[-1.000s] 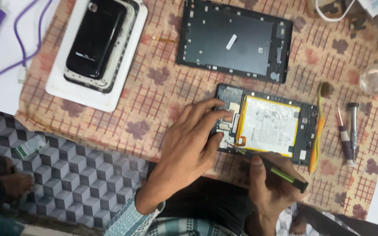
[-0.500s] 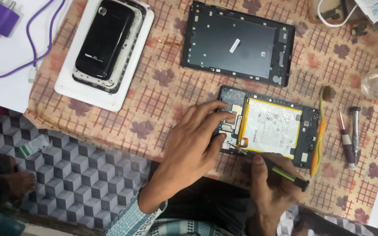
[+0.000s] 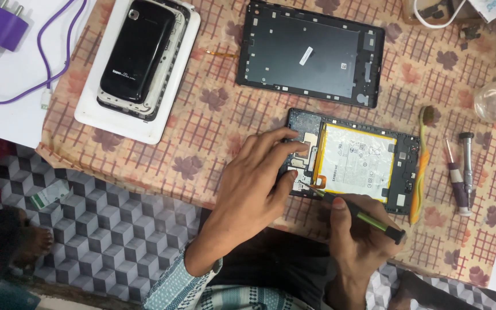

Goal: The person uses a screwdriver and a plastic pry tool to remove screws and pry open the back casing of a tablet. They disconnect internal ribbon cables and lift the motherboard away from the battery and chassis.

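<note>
The left hand [image 3: 254, 183] lies spread, fingertips pressing the opened tablet [image 3: 354, 161] on the desk's patterned cloth [image 3: 213, 115]. The right hand [image 3: 357, 235] is clamped on a thin green tool [image 3: 354, 213], its tip at the tablet's lower edge beside the white battery [image 3: 356, 162]. A dark back cover [image 3: 311, 53] lies just above.

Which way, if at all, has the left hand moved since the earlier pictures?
No. The left hand stays at the left end of the opened tablet, fingertips beside its white battery.
</note>
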